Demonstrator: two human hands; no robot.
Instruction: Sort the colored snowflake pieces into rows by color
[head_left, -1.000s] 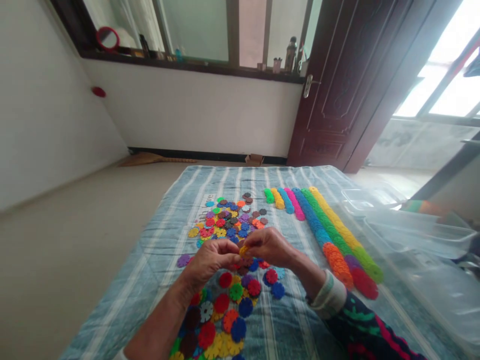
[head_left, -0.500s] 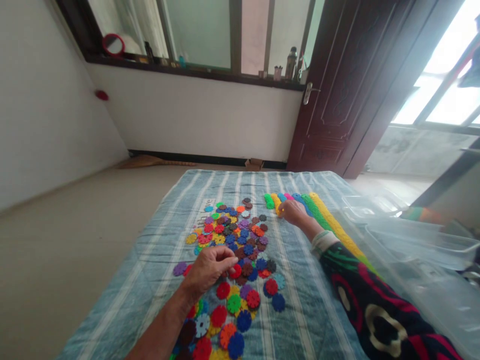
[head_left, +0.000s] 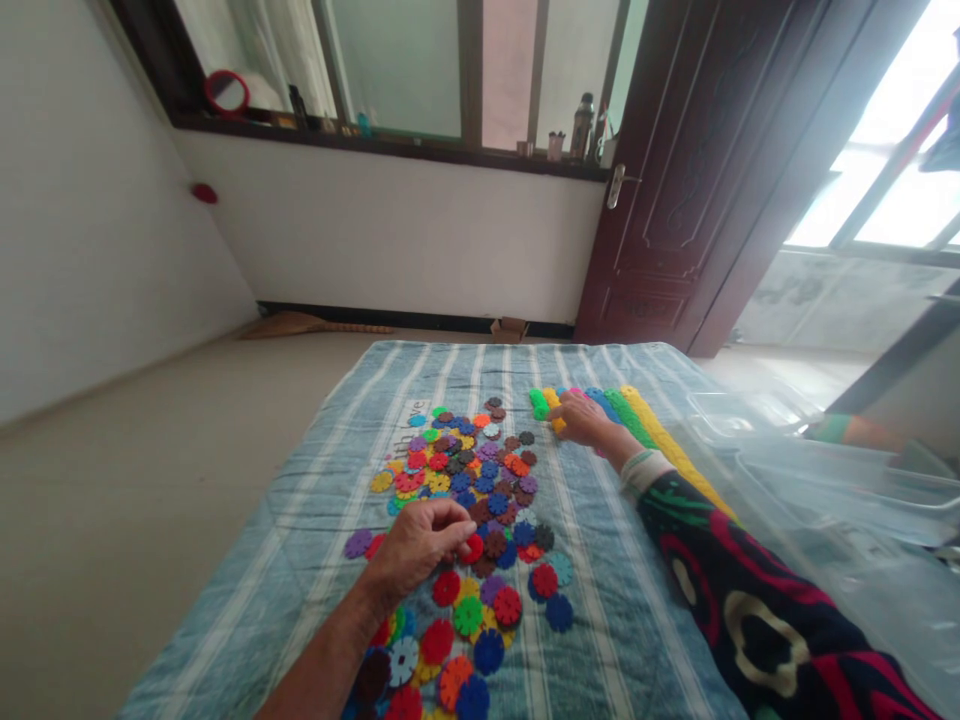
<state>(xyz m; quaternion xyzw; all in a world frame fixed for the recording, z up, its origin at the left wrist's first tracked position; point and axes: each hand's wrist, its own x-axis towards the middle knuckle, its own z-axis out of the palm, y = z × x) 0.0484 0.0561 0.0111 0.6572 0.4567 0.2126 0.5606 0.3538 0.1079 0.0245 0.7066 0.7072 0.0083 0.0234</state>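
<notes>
Flower-shaped plastic discs (head_left: 467, 615) in many colours lie in a loose pile down the middle of a striped cloth. Over the pile, my left hand (head_left: 420, 540) is closed, thumb and forefinger together beside a red disc (head_left: 472, 548); what is in the pinch, if anything, is hidden. At the far right, my right hand (head_left: 586, 418) rests with fingers stretched across the near end of a short yellow row of discs (head_left: 559, 424). A short green row (head_left: 538, 404) lies just left of its fingertips. Longer rows, including a yellow one (head_left: 675, 455), run under and beyond the right wrist.
The striped cloth (head_left: 315, 560) covers the surface. Clear plastic boxes (head_left: 847, 480) stand along its right side. Farther off are a dark red door (head_left: 667, 200), a ledge (head_left: 420, 148) with small items, and a broom (head_left: 300, 323) on the floor.
My right hand has gone from a pinch at the yellow row's near end to fingers stretched out over the row. The left hand has barely moved.
</notes>
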